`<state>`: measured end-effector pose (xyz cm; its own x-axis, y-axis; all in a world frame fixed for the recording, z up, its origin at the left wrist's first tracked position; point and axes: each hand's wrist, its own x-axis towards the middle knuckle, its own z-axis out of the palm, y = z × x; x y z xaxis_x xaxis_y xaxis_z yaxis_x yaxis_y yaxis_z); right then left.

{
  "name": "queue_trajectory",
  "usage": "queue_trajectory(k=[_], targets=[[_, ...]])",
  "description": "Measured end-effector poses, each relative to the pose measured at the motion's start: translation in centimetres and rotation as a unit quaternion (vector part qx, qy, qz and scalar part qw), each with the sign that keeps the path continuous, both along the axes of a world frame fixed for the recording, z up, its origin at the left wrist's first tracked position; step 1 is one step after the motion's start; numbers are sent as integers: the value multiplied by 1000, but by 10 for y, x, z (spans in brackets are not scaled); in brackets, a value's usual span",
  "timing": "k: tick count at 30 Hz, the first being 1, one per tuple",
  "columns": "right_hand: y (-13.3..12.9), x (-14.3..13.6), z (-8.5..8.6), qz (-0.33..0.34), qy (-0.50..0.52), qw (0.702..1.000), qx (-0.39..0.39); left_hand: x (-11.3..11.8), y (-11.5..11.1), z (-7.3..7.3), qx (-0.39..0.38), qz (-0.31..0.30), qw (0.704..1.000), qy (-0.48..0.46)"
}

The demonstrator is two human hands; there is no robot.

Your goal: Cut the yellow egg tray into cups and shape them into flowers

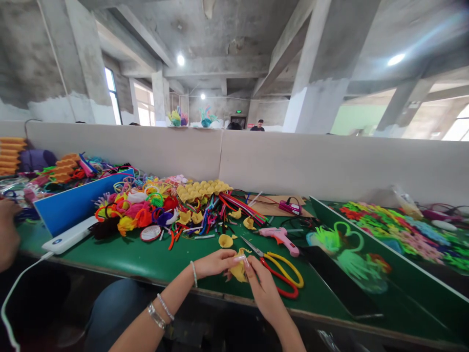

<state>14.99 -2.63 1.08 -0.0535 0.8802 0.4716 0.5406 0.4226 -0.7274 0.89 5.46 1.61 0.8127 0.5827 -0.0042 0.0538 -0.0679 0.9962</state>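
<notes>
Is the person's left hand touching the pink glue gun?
Apart. The head view shows the left hand at the yellow piece, with the scissors' blades and bare tabletop between it and the pink glue gun.

Left hand (pixel 219 263): slim pale bracelet (pixel 194 274) at wrist | Left forearm (pixel 176 296): bare; beaded bracelet (pixel 165 307), pale, beside broad silver-toned band (pixel 156 316), shiny | Right hand (pixel 262 281): bare | Right forearm (pixel 287 327): bare, tapering toward wrist
</notes>
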Motion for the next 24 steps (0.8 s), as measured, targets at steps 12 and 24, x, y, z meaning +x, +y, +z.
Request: queue_trajectory(k=[12,24], targets=[[7,3,-4,-161,-263,923,232,8,-1,-8,-13,62,998,-21],[5,3,-2,-119,-181,951,222,8,-2,-6,-13,38,998,-40]])
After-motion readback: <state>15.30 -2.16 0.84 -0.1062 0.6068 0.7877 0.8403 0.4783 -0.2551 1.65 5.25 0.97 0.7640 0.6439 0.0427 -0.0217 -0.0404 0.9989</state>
